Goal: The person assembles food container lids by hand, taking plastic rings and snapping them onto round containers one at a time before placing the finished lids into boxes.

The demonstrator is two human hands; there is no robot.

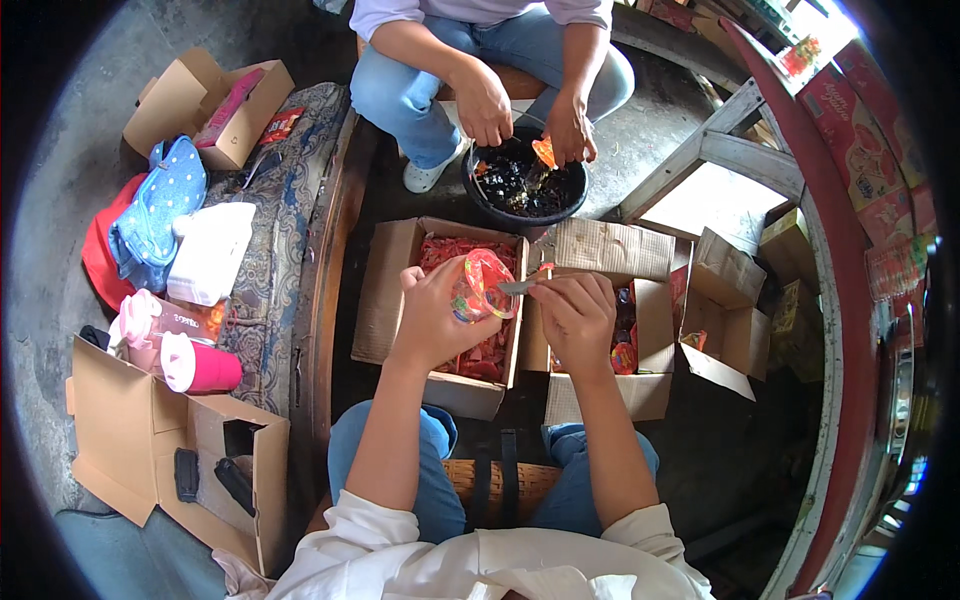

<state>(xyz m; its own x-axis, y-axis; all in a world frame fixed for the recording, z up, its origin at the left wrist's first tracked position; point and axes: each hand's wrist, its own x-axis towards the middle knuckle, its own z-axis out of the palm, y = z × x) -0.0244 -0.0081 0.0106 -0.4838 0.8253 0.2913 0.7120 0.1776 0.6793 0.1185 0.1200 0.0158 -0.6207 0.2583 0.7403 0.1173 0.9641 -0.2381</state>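
Observation:
My left hand (438, 305) is wrapped round a clear plastic cup (488, 278) with a red and green printed film lid. From the right, my right hand (575, 315) grips a small knife (515, 287), its grey blade touching or very near the cup's rim. A reddish scrap (545, 268) shows just above the right fingers. Below the left hand stands a cardboard box (385, 290) filled with red film pieces (485, 355). A second cardboard box (655, 330), near my right hand, holds dark cups with red lids (624, 355).
Opposite me a seated person's hands (570, 130) hold an orange-red wrapper piece over a black bucket (525, 205) of dark contents. At left, a patterned cushioned bench (275, 250) bears a pink tumbler (200, 362); an open box (125, 430) sits nearby. A red-edged frame (850, 290) rises at right.

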